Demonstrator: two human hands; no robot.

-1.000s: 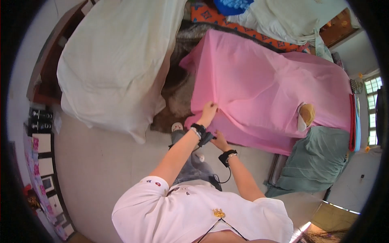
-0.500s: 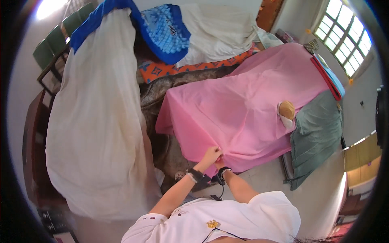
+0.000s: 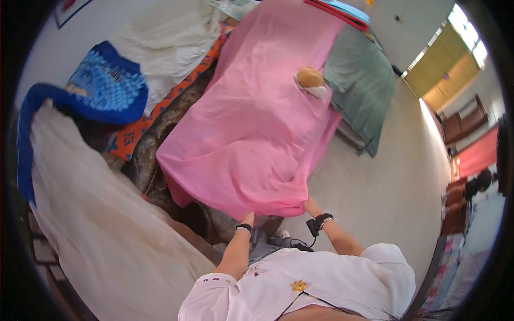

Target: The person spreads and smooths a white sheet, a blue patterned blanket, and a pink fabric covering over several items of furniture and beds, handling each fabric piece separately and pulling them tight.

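Pink sheet runs from top centre to mid-frame. Left hand and right hand both look pinched onto its lower edge, fingertips mostly hidden. Seems like the edge-straightening step; next move probably wants an even, gentle pull.

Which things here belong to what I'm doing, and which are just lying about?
In use: pink sheet; left hand and right hand, at its edge.

Lying about: blue cloth; orange cloth; green cloth; folded cloths; tan-and-white item.

pale floor, light wall, yellowish doors, bright window
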